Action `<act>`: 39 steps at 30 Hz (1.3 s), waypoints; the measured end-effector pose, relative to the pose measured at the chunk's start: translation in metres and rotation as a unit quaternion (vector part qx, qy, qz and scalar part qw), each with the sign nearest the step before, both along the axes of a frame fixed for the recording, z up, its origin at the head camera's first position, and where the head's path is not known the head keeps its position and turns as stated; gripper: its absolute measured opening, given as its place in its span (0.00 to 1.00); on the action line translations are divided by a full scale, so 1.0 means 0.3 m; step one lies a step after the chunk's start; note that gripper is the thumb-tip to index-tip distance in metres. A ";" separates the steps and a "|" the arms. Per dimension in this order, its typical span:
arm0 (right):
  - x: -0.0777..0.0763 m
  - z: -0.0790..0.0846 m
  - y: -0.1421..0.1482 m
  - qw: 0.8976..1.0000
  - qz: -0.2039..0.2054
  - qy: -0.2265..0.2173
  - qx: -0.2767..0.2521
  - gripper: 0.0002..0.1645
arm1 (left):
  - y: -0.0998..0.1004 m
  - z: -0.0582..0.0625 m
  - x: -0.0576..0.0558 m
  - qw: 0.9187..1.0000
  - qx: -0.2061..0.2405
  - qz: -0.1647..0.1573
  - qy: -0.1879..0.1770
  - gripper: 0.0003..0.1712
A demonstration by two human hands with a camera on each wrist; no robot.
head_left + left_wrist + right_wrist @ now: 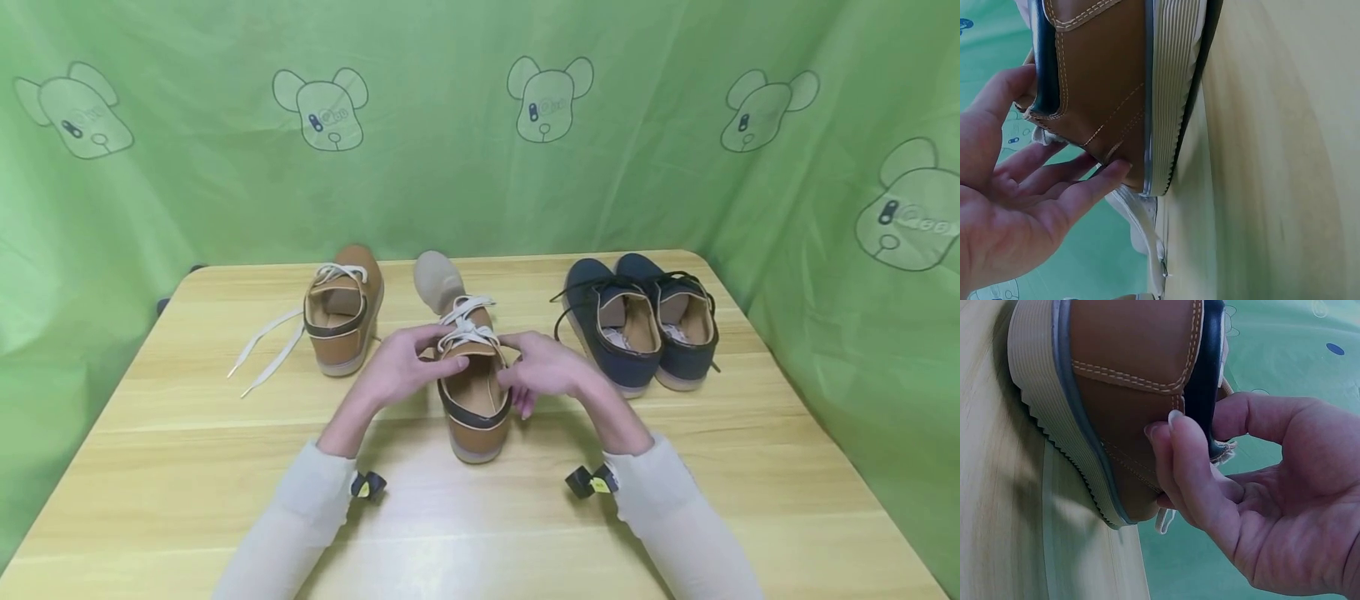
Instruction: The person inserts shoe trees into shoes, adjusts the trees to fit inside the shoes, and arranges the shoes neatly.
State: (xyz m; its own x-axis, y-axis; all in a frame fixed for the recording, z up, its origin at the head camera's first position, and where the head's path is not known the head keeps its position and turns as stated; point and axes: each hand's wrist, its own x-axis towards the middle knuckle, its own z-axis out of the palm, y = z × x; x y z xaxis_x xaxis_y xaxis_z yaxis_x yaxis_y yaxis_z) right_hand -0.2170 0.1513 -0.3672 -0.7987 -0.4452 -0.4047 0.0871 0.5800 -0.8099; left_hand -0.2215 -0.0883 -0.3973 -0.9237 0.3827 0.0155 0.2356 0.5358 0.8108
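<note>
A brown lace-up shoe with a dark collar and white laces stands heel-first toward me at mid-table. My left hand holds its left side, thumb at the collar edge and fingers along the outside. From the other side my right hand grips the collar, its thumb inside the opening and fingers against the brown leather. In the left wrist view the ribbed pale sole shows close over the wooden table. Laces hide part of the tongue.
Another brown shoe, its white lace ends trailing on the table, stands at the left. Two navy shoes with dark laces sit side by side at the right. A pale rounded piece lies beyond the held shoe. Green printed curtains surround the table.
</note>
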 end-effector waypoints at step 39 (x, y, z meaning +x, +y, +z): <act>-0.003 -0.028 -0.011 0.999 0.033 -0.001 -0.040 0.51 | -0.109 0.009 -0.036 0.998 0.002 -0.051 -0.038 0.32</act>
